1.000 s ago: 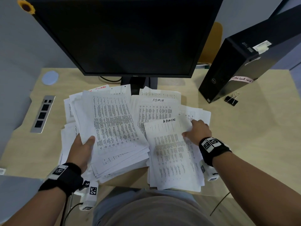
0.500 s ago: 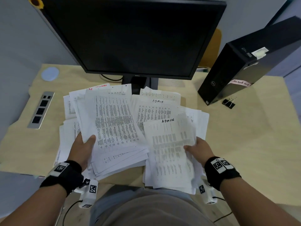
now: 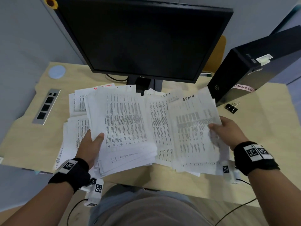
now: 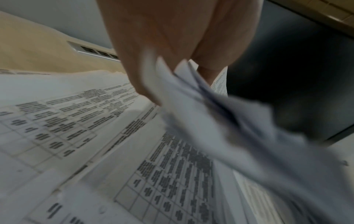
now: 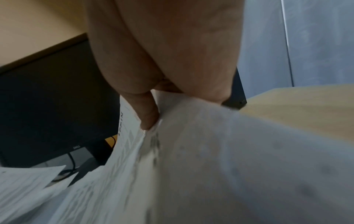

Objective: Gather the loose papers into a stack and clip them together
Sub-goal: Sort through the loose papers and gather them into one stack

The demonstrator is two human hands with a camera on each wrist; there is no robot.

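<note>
Printed white papers lie spread over the middle of the wooden desk (image 3: 268, 128). My left hand (image 3: 92, 144) grips a thick bundle of sheets (image 3: 123, 128) at its left edge, thumb on top; the left wrist view shows the bundle (image 4: 220, 121) pinched in that hand (image 4: 168, 45). My right hand (image 3: 226, 129) holds a second bundle marked ADMIN (image 3: 193, 128) by its right edge, lifted and blurred. In the right wrist view the thumb (image 5: 147, 112) presses on those sheets (image 5: 210, 159). More loose sheets (image 3: 76, 126) lie under and left of both bundles. A black binder clip (image 3: 232, 107) lies on the desk at the right.
A black monitor (image 3: 143, 39) stands just behind the papers. A black computer case (image 3: 254, 75) stands at the right rear beside the clip. A socket strip (image 3: 46, 106) is set in the desk at the left, with a pale round disc (image 3: 57, 71) behind it.
My right hand slid from the top of the ADMIN sheets to their right edge, took hold and lifted them. The left hand kept its grip on its bundle.
</note>
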